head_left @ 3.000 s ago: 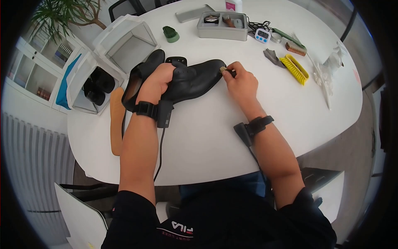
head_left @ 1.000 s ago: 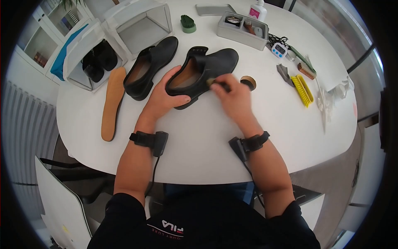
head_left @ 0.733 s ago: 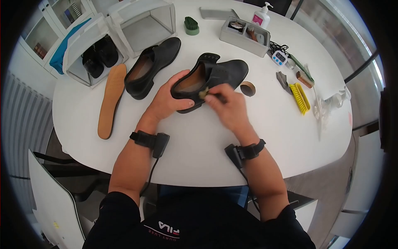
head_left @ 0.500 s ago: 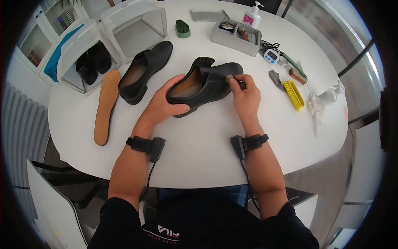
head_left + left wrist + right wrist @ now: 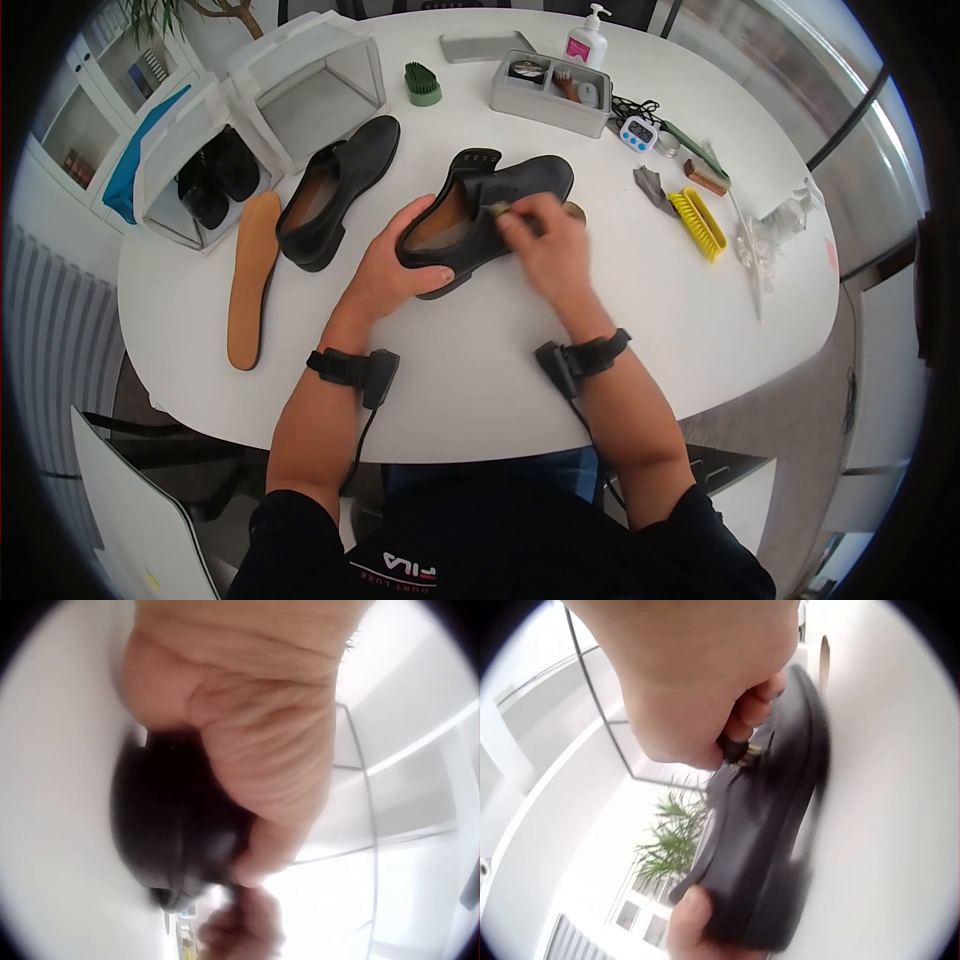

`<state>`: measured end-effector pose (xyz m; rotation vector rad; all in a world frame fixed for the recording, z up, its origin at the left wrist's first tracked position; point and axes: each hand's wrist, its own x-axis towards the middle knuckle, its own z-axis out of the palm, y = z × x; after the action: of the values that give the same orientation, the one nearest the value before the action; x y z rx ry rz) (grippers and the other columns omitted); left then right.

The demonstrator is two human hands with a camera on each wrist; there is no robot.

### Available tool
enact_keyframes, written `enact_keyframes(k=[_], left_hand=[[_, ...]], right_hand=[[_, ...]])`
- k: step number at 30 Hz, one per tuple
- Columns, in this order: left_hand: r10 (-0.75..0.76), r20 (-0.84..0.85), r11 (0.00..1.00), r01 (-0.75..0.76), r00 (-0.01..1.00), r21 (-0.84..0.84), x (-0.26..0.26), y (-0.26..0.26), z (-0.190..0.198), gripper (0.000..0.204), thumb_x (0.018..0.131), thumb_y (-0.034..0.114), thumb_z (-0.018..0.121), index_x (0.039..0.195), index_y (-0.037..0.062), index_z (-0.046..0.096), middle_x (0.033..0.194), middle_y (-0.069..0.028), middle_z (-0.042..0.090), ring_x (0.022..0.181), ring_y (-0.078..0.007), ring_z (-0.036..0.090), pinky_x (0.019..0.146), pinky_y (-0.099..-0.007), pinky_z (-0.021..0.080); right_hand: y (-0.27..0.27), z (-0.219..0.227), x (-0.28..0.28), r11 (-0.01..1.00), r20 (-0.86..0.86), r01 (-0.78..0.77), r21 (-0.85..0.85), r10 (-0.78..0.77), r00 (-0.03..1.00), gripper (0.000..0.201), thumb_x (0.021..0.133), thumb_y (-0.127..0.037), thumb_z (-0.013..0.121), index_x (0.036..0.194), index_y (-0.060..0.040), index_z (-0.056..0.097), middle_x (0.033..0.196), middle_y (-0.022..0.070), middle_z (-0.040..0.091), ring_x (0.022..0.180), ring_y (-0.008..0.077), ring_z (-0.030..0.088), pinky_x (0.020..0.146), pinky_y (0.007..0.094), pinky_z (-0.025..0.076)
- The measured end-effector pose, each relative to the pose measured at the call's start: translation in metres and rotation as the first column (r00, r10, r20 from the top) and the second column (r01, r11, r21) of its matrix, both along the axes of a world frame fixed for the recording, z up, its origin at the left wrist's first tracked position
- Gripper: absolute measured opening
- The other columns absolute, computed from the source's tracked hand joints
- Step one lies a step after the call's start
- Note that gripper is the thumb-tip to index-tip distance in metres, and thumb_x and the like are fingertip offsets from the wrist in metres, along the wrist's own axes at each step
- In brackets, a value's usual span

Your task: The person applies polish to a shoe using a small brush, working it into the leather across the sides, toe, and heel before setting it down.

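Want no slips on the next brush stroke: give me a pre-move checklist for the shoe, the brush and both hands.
1. Left hand grips the heel end of the black shoe: ok.
2. Right hand pinches the small brush, bristles at the shoe's side: ok.
3. Shoe rests on the white table, sole down: ok.
4. Polish left on the bristles: cannot tell.
5. Second shoe and insole lie apart from the stroke: ok.
6. Small round tin lies right behind the right hand: not ok.
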<state>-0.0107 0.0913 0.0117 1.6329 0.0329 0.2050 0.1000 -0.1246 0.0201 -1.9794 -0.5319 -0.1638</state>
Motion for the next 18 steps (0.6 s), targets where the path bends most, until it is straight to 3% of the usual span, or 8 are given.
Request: enact_keyframes(k=[1, 5, 7, 11, 13, 15, 17, 18], left_hand=[[-0.003, -0.005, 1.000, 0.003, 1.000, -0.029, 0.000, -0.001, -0.001, 0.097, 0.073, 0.007, 0.088, 0.159, 0.0019, 0.044, 0.143, -0.0129, 0.063, 0.131, -0.0201, 0.060, 0.114, -0.0334, 0.046], [-0.007, -0.005, 1.000, 0.007, 1.000, -0.027, 0.000, 0.000, -0.001, 0.097, 0.073, 0.006, 0.088, 0.159, 0.0005, 0.043, 0.143, -0.0132, 0.062, 0.131, -0.0202, 0.060, 0.114, -0.0335, 0.046], [0.000, 0.008, 1.000, 0.001, 1.000, -0.013, 0.000, 0.000, -0.002, 0.097, 0.074, 0.005, 0.088, 0.160, 0.0000, 0.042, 0.143, -0.0131, 0.062, 0.132, -0.0204, 0.059, 0.114, -0.0337, 0.045], [-0.002, 0.028, 1.000, 0.001, 1.000, 0.016, 0.000, -0.001, 0.001, 0.097, 0.074, 0.006, 0.088, 0.160, -0.0004, 0.042, 0.144, -0.0130, 0.062, 0.132, -0.0205, 0.059, 0.115, -0.0337, 0.045], [-0.002, 0.012, 1.000, 0.003, 1.000, -0.023, 0.000, -0.002, 0.001, 0.103, 0.074, 0.016, 0.093, 0.160, -0.0012, 0.041, 0.145, -0.0125, 0.061, 0.134, -0.0204, 0.058, 0.117, -0.0336, 0.041], [-0.017, 0.031, 0.999, 0.019, 0.999, -0.040, 0.001, 0.001, -0.004, 0.101, 0.078, 0.024, 0.093, 0.160, -0.0005, 0.041, 0.146, -0.0133, 0.060, 0.135, -0.0210, 0.057, 0.117, -0.0338, 0.042], [-0.032, 0.049, 0.998, 0.034, 0.998, -0.058, 0.001, 0.005, -0.011, 0.099, 0.082, 0.032, 0.094, 0.160, 0.0003, 0.041, 0.147, -0.0141, 0.060, 0.136, -0.0215, 0.056, 0.117, -0.0341, 0.042], [0.015, 0.114, 1.000, -0.015, 0.993, 0.001, 0.002, 0.007, -0.014, 0.097, 0.086, 0.040, 0.089, 0.161, 0.0009, 0.041, 0.148, -0.0141, 0.059, 0.137, -0.0217, 0.055, 0.118, -0.0347, 0.041]], right_hand=[[0.005, 0.000, -0.010, 0.973, -0.019, -0.206, 0.105, 0.209, 0.978, 0.020, 0.092, -0.025, 0.081, 0.102, -0.0097, 0.072, 0.081, 0.0111, 0.076, 0.074, 0.0316, 0.074, 0.066, 0.0394, 0.056], [0.008, 0.007, -0.019, 0.927, 0.229, -0.371, 0.059, 0.350, 0.908, 0.021, 0.092, -0.025, 0.081, 0.102, -0.0091, 0.073, 0.082, 0.0116, 0.076, 0.072, 0.0309, 0.074, 0.066, 0.0391, 0.056], [0.000, 0.002, 0.002, 0.999, 0.235, 0.052, -0.016, -0.047, 0.971, 0.020, 0.092, -0.024, 0.081, 0.102, -0.0086, 0.072, 0.080, 0.0115, 0.075, 0.071, 0.0311, 0.074, 0.066, 0.0393, 0.057], [-0.008, 0.000, 0.015, 0.968, 0.053, 0.218, -0.120, -0.213, 0.976, 0.021, 0.092, -0.024, 0.081, 0.103, -0.0083, 0.072, 0.080, 0.0120, 0.075, 0.071, 0.0328, 0.073, 0.067, 0.0404, 0.057], [0.003, -0.004, -0.003, 0.995, 0.069, -0.092, 0.041, 0.089, 0.994, 0.022, 0.092, -0.023, 0.081, 0.105, -0.0092, 0.072, 0.080, 0.0125, 0.075, 0.071, 0.0331, 0.073, 0.067, 0.0411, 0.057], [0.011, 0.001, -0.023, 0.934, 0.161, -0.344, 0.100, 0.326, 0.931, 0.022, 0.092, -0.024, 0.081, 0.106, -0.0097, 0.072, 0.079, 0.0127, 0.074, 0.070, 0.0322, 0.073, 0.066, 0.0413, 0.056], [0.011, 0.004, -0.023, 0.918, 0.163, -0.388, 0.082, 0.372, 0.914, 0.020, 0.092, -0.023, 0.081, 0.104, -0.0100, 0.072, 0.080, 0.0126, 0.074, 0.071, 0.0319, 0.073, 0.067, 0.0408, 0.056], [0.008, 0.006, -0.017, 0.974, 0.128, -0.224, 0.038, 0.217, 0.968, 0.019, 0.092, -0.024, 0.080, 0.103, -0.0101, 0.072, 0.081, 0.0124, 0.074, 0.073, 0.0319, 0.073, 0.067, 0.0408, 0.056]])
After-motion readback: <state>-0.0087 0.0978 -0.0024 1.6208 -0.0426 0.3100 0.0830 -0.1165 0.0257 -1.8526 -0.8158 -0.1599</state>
